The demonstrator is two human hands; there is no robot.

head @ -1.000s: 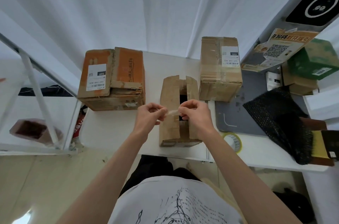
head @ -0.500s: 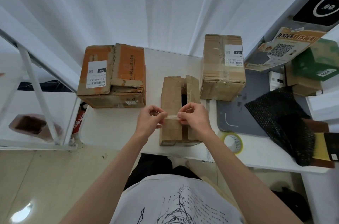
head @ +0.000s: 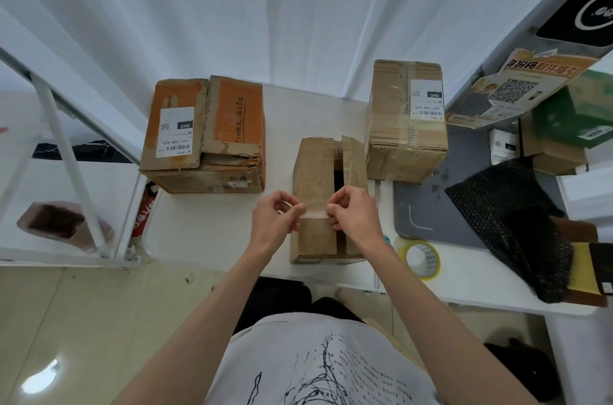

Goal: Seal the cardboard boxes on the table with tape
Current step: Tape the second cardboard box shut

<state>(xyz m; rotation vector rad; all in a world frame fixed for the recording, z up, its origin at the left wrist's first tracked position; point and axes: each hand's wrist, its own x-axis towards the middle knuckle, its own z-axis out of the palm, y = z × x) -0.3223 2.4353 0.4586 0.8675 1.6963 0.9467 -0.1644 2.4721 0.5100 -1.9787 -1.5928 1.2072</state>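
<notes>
A small brown cardboard box (head: 315, 179) stands in the middle of the white table (head: 212, 232), its two top flaps apart with a dark gap between them. Just above its near half, a short strip of clear tape (head: 316, 212) is stretched between my hands. My left hand (head: 277, 217) pinches the strip's left end and my right hand (head: 353, 215) pinches its right end. An orange box (head: 229, 126) with loose flaps sits at the left. A taped brown box (head: 394, 126) stands at the back right. A roll of tape (head: 423, 259) lies at the right near the table's front edge.
A grey mat (head: 428, 205) lies right of the small box. Black bubble wrap (head: 510, 222) covers the far right, with a green box (head: 577, 112) and an orange leaflet (head: 517, 86) behind it. A white metal frame (head: 66, 152) stands at the left.
Both hands have lowered the tape strip toward me, down over the near half of the small box. The boxes have not moved.
</notes>
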